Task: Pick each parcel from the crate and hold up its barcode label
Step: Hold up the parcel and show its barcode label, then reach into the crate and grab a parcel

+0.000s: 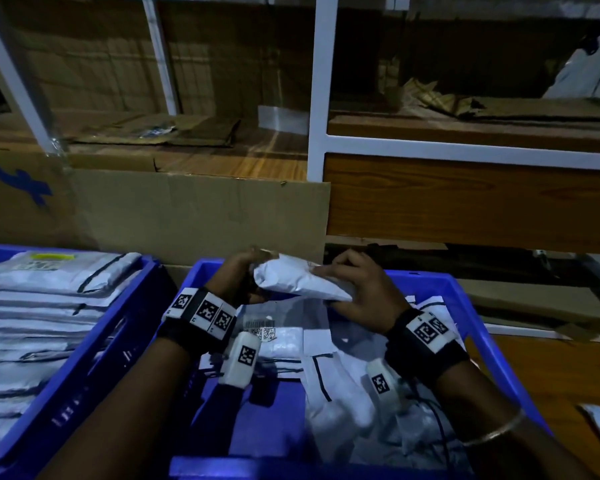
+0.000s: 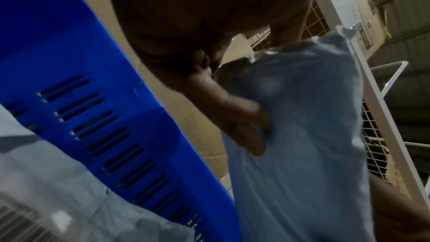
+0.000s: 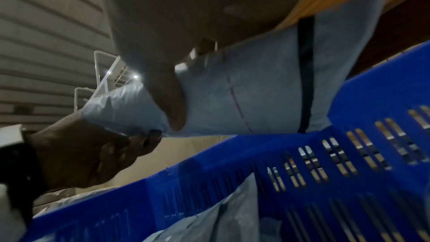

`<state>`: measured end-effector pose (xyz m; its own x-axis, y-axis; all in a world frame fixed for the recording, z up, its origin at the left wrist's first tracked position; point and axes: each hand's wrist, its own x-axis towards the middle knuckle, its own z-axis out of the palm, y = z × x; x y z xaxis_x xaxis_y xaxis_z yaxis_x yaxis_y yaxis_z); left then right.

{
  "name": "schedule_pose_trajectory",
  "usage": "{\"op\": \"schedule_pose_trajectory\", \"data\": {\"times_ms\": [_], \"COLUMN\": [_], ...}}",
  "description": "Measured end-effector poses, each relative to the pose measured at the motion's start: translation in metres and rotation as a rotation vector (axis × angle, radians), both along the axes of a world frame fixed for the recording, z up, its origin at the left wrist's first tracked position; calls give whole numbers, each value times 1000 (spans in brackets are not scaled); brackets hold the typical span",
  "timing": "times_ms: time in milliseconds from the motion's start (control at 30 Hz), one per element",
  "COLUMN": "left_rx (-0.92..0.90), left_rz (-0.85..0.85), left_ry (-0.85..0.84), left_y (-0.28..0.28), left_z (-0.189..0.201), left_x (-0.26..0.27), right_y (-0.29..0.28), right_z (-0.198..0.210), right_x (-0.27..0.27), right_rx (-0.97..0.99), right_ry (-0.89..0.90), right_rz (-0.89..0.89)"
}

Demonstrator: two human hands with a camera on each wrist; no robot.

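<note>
We work over the crate [image 1: 471, 292], the blue slotted bin in front of us, and take it as our landmark. Behind it stands a shelf rack [image 1: 321, 98] of white posts and wooden boards, with a cardboard sheet [image 1: 194, 209] leaning between rack and crate. Left of the crate sits a second bin [image 1: 94, 344], stacked with flat grey parcels; we judge these to be the ones already shown, though the pictures cannot prove it.

Inside the crate lies a loose pile [image 1: 329, 375] of white mailers, at least several, one with its barcode label [image 1: 262, 329] facing up. So a good share of the job is left.

Above the crate's far rim we hold one parcel [image 1: 302, 278], a soft white bag, clear of the pile. Our left hand [image 1: 238, 277] is clamped on its left end, fingers curled round the bunched plastic. Our right hand [image 1: 357, 292] grips the right end, thumb on the near face and fingers behind.

No label shows on the near face of this parcel in any view; the wrist cameras show only plain plastic and a dark seam. We judge that it is picked but not yet presented, and that it wants turning until its label faces up.
</note>
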<state>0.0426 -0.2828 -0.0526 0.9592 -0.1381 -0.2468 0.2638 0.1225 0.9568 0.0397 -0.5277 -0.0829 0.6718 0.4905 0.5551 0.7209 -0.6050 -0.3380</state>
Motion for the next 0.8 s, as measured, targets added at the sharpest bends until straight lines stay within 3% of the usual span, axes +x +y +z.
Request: {"op": "schedule_pose_trajectory", "data": {"times_ms": [200,433,533,800], "left_rx": [-65,13,5,-60], "left_rz": [-113,-125,-113,-67], "left_ry": [-143,-184,-188,-234], "left_y": [2,6,6,7], "left_z": [5,5,2,-1], "left_x": [2,5,7,11], "right_y": [-12,-37,-44,-49], "right_z": [3,5,4,-5], "right_x": [-6,5,9,16], "right_rx": [169,321,458,745], "right_ry": [201,331,473,645], "right_rz": [7,-329,-351,-329]}}
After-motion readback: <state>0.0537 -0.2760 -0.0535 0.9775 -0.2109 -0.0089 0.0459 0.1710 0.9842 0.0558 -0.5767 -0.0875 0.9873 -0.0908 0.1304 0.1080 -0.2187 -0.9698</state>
